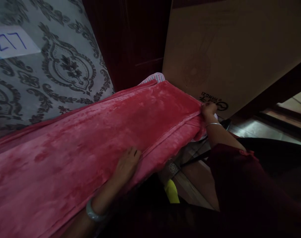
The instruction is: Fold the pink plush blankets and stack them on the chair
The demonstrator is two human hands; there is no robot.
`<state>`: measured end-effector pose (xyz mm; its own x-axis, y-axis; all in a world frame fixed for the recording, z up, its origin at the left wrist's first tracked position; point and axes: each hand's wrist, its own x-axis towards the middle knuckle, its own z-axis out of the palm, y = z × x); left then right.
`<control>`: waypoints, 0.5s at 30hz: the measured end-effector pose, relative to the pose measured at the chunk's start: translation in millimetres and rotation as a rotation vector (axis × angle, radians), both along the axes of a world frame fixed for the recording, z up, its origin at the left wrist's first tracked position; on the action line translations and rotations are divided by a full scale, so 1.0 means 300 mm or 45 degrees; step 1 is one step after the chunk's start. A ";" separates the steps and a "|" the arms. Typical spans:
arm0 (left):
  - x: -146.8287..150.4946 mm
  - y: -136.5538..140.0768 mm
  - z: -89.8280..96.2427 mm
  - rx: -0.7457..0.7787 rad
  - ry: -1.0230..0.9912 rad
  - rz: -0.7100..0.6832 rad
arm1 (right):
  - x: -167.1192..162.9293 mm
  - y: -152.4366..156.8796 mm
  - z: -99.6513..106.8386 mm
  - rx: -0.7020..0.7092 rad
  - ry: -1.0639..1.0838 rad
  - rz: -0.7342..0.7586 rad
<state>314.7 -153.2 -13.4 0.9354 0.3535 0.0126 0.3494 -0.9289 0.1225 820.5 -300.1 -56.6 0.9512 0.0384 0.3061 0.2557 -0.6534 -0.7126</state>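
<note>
Pink blanket: was laid in layers, left to far right, beside patterned wall. Far-right corner was pinched by right hand, seemingly for tautness; near side was covered by left hand, palm down, fingers close together, presumably for steadying.

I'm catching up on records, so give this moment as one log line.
left hand: resting on pink fabric | right hand: gripping fabric's edge | beyond right hand: brown cardboard

Dim light, glare on the floor at right, near-black shadow at lower right, soft detail
</note>
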 end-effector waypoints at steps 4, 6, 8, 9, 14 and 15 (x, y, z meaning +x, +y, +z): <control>0.037 0.000 -0.005 0.079 -0.010 0.083 | -0.008 0.016 0.009 0.053 0.190 -0.148; 0.097 -0.001 0.007 0.123 0.023 0.047 | -0.009 0.018 0.016 0.080 0.220 -0.139; 0.181 -0.003 0.027 0.138 0.050 0.004 | -0.008 0.017 0.017 0.099 0.246 -0.133; 0.227 -0.005 0.037 0.137 0.049 -0.012 | -0.008 0.016 0.015 0.105 0.254 -0.133; 0.414 -0.011 0.069 0.130 0.086 -0.040 | -0.001 0.019 -0.002 0.140 0.263 -0.137; 0.432 -0.011 0.068 0.125 0.105 -0.059 | 0.001 0.020 -0.005 0.152 0.262 -0.145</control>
<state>444.2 -156.6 6.9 0.9500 0.3107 -0.0323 0.3110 -0.9504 0.0026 820.7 -294.0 -58.1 0.9900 -0.0973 0.1019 0.0271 -0.5779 -0.8156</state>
